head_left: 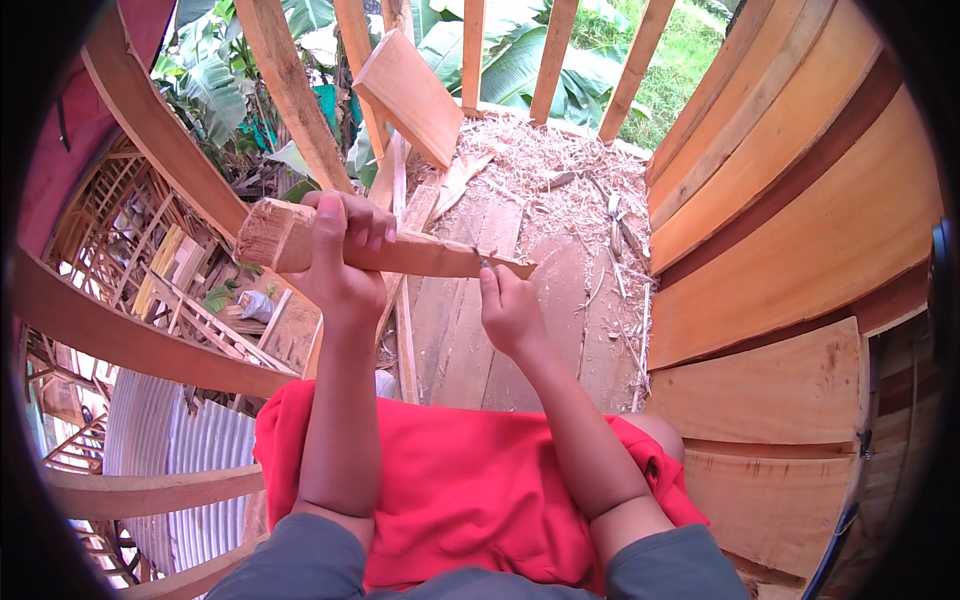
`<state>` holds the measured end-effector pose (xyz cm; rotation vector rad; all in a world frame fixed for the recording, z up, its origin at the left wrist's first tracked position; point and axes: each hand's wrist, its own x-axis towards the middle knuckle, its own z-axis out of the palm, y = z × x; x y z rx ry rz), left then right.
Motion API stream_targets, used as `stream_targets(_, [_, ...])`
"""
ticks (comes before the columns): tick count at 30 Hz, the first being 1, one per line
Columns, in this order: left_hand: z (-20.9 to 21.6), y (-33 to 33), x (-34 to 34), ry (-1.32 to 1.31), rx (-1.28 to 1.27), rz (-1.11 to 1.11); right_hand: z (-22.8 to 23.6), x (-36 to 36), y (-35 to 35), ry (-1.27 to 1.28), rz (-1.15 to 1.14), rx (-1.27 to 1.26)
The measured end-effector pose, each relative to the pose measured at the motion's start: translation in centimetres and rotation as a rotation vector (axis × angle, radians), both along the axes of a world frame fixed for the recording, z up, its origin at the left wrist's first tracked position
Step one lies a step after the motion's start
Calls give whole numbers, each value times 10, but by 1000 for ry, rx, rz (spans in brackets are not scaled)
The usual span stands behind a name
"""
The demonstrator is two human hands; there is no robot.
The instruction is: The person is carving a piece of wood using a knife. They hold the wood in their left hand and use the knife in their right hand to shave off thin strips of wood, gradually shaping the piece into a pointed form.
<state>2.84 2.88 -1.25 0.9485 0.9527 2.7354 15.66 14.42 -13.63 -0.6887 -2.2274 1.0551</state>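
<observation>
Am gripping wooden stake [380,250] with left hand [340,250], fingers clenched around thick end, above plank floor [470,330]. Right hand [510,310] pinching small blade [484,264] at stake's tapered tip. Am advising shallow strokes, directed away from body.

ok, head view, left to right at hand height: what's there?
Curved wooden beam → left hand gripping the wooden stick → right hand at the stick's pointed end → shavings-strewn floor planks → curved plank wall.
</observation>
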Motion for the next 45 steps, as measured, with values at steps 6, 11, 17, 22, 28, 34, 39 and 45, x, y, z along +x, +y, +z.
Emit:
stream_targets(6, [4,5,6,22,17,0,-14,1,10,-45,-54,-68])
stream_targets(11, [0,7,9,-7,8,-16,-22,1,12,18,-133,-118])
stream_targets(17, [2,6,12,25,13,-48,-7,6,4,-28,-39,-40])
stream_targets(22, [-2,0,8,29,18,-52,-5,0,1,-19,-34,-76])
stream_targets(28, [-1,2,9,0,-7,-18,-14,1,0,-39,-99,-71])
stream_targets(34, [5,4,12,-28,-33,-4,-30,5,25,-104,-101,-104])
stream_targets(39, [-1,-2,3,1,-34,-6,-14,7,23,-324,-179,-7])
stream_targets(45, [8,8,24,127,-28,-64,-17,15,39,-375,-199,-107])
